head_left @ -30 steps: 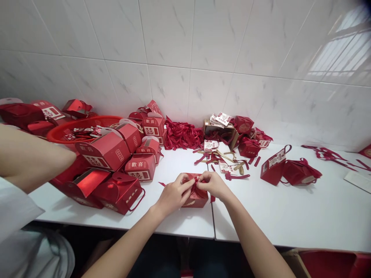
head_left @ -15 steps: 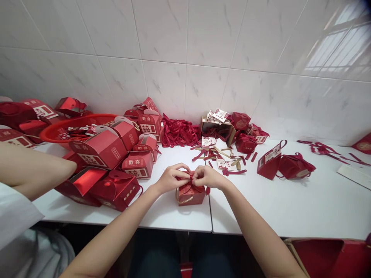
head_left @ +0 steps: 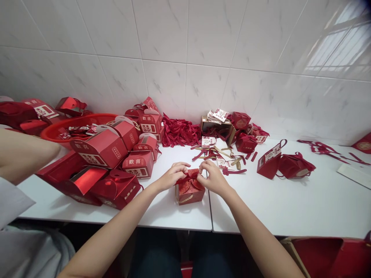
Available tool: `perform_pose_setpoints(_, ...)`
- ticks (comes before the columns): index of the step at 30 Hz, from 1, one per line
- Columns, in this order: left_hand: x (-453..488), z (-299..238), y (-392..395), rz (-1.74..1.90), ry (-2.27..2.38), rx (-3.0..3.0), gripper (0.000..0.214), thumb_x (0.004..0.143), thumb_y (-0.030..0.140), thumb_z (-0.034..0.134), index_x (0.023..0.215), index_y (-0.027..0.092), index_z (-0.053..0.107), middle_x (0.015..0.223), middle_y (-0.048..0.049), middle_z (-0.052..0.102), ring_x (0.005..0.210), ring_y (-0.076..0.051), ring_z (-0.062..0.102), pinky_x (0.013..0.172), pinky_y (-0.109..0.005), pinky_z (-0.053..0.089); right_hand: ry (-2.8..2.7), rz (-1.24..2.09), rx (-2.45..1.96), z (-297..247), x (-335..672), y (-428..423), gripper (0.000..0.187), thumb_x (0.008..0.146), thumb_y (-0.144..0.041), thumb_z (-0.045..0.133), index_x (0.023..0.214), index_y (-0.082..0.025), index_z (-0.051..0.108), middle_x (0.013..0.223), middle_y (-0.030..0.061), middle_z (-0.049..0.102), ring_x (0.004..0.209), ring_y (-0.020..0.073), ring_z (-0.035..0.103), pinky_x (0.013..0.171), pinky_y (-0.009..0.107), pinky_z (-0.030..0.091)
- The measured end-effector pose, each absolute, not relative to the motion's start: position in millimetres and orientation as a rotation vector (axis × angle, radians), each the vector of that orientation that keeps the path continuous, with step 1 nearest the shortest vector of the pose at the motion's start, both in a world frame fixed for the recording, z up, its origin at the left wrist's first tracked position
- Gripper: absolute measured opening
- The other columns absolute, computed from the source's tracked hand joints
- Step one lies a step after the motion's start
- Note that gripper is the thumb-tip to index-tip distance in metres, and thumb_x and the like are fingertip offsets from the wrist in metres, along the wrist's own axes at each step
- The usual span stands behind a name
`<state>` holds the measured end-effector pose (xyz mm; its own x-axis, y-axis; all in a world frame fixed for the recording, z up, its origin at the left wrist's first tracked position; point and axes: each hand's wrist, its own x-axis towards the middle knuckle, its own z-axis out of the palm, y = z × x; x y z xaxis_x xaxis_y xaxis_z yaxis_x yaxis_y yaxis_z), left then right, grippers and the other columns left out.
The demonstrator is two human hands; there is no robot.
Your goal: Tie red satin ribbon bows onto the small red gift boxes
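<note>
A small red gift box (head_left: 191, 193) with a twisted gold cord handle stands upright on the white table in front of me. Across its top lies a dark red ribbon (head_left: 191, 175), gathered in a bow or knot at the middle. My left hand (head_left: 174, 175) pinches the ribbon's left side. On the other side, the fingers of my right hand (head_left: 211, 177) are closed on the ribbon's right side. Both hands rest close to the box's upper edges. The fingertips partly cover the ribbon ends.
Red boxes (head_left: 95, 148) are stacked at left, by a red plastic basin (head_left: 49, 133). A heap of red ribbons (head_left: 181, 131) lies by the wall. Cards and ribbon scraps (head_left: 223, 156) lie beyond my hands. Two boxes (head_left: 295, 166) sit right. Another person's arm (head_left: 26, 154) reaches in from the left.
My hands have moved apart from the middle of the box top, drawing the ribbon sideways, and more of the lid shows. The other person's arm has moved left, uncovering a box.
</note>
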<state>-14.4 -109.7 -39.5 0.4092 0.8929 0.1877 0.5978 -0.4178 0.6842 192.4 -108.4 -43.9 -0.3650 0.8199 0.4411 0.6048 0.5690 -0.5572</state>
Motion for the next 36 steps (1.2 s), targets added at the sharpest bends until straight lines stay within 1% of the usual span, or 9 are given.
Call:
perform_pose_setpoints(2, -15.3, -40.1, -107.3, 0.701, 1.273, 2.150, 0.018, 0.074, 0.014, 0.038, 0.069, 0.020, 0.054, 0.120, -0.0032, 0.059, 0.118, -0.024, 0.044, 0.100, -0.044, 0.036, -2.081, 0.340, -1.126, -48.9, 190.0, -108.7, 0.007, 0.069, -0.013, 0.050, 0.068, -0.020, 0.048, 0.073, 0.0013, 0.052, 0.072, 0.0160, 0.050, 0.068, 0.027, 0.039)
perform_pose_setpoints(5, -20.2, -38.2, -106.5, 0.638, 1.342, 2.221, 0.017, 0.074, 0.015, 0.041, 0.063, 0.020, 0.053, 0.120, -0.0012, 0.059, 0.126, -0.029, 0.033, 0.105, -0.056, 0.020, -2.118, 0.327, -1.121, -54.1, 191.0, -109.4, 0.012, 0.066, -0.012, 0.051, 0.066, -0.021, 0.044, 0.064, -0.0019, 0.050, 0.059, 0.0139, 0.045, 0.057, 0.025, 0.033)
perform_pose_setpoints(7, -22.2, -36.6, -107.5, 0.608, 1.375, 2.253, 0.015, 0.075, 0.017, 0.045, 0.063, 0.019, 0.053, 0.122, -0.0014, 0.057, 0.128, -0.031, 0.028, 0.105, -0.059, 0.014, -2.116, 0.323, -1.135, -56.8, 191.4, -110.1, 0.012, 0.066, -0.012, 0.051, 0.066, -0.021, 0.042, 0.062, -0.0027, 0.049, 0.056, 0.0132, 0.043, 0.054, 0.024, 0.030)
perform_pose_setpoints(12, -23.6, -39.4, -109.3, 0.723, 1.177, 2.141, 0.020, 0.083, 0.029, 0.046, 0.067, 0.020, 0.055, 0.129, -0.0027, 0.054, 0.125, -0.027, 0.034, 0.105, -0.048, 0.025, -2.020, 0.326, -1.203, -63.5, 188.5, -109.8, 0.010, 0.073, -0.017, 0.046, 0.069, -0.022, 0.039, 0.060, -0.0034, 0.048, 0.054, 0.0120, 0.045, 0.053, 0.023, 0.033)
perform_pose_setpoints(16, -30.5, -44.3, -108.2, 0.748, 1.393, 2.260, 0.023, 0.080, 0.032, 0.055, 0.060, 0.019, 0.053, 0.121, -0.0038, 0.059, 0.128, -0.032, 0.027, 0.105, -0.057, 0.014, -2.004, 0.295, -1.233, -65.3, 190.9, -108.7, 0.010, 0.069, -0.018, 0.050, 0.068, -0.022, 0.041, 0.066, -0.0010, 0.050, 0.059, 0.0140, 0.046, 0.054, 0.024, 0.033)
perform_pose_setpoints(21, -35.2, -44.8, -107.0, 0.818, 1.160, 2.189, 0.023, 0.083, 0.035, 0.052, 0.067, 0.020, 0.056, 0.122, -0.0043, 0.058, 0.121, -0.026, 0.038, 0.103, -0.047, 0.026, -1.951, 0.324, -1.305, -68.2, 190.0, -107.7, 0.013, 0.076, -0.022, 0.045, 0.064, -0.022, 0.039, 0.058, -0.0025, 0.048, 0.053, 0.0124, 0.046, 0.053, 0.023, 0.034)
perform_pose_setpoints(26, -38.7, -41.8, -106.4, 0.808, 1.426, 2.407, 0.033, 0.080, 0.038, 0.058, 0.055, 0.018, 0.054, 0.108, -0.0044, 0.063, 0.122, -0.032, 0.032, 0.102, -0.057, 0.016, -1.956, 0.309, -1.359, -69.0, 192.0, -109.7, 0.019, 0.069, -0.023, 0.053, 0.060, -0.022, 0.036, 0.056, -0.0032, 0.047, 0.052, 0.0121, 0.042, 0.050, 0.023, 0.028)
perform_pose_setpoints(31, -43.0, -41.1, -105.5, 0.794, 1.316, 2.399, 0.027, 0.082, 0.039, 0.056, 0.064, 0.019, 0.059, 0.119, -0.0040, 0.059, 0.122, -0.029, 0.034, 0.101, -0.052, 0.023, -1.987, 0.299, -1.381, -68.4, 195.5, -111.6, 0.021, 0.071, -0.021, 0.049, 0.055, -0.021, 0.035, 0.053, -0.0020, 0.047, 0.052, 0.0125, 0.041, 0.050, 0.024, 0.025)
perform_pose_setpoints(36, -52.4, -41.6, -101.3, 0.763, 1.518, 2.500, 0.027, 0.082, 0.041, 0.056, 0.064, 0.020, 0.061, 0.114, -0.0031, 0.062, 0.122, -0.032, 0.033, 0.097, -0.055, 0.020, -1.993, 0.336, -1.399, -68.8, 197.1, -112.8, 0.025, 0.068, -0.021, 0.051, 0.050, -0.020, 0.033, 0.048, -0.0029, 0.047, 0.048, 0.0111, 0.040, 0.048, 0.022, 0.024)
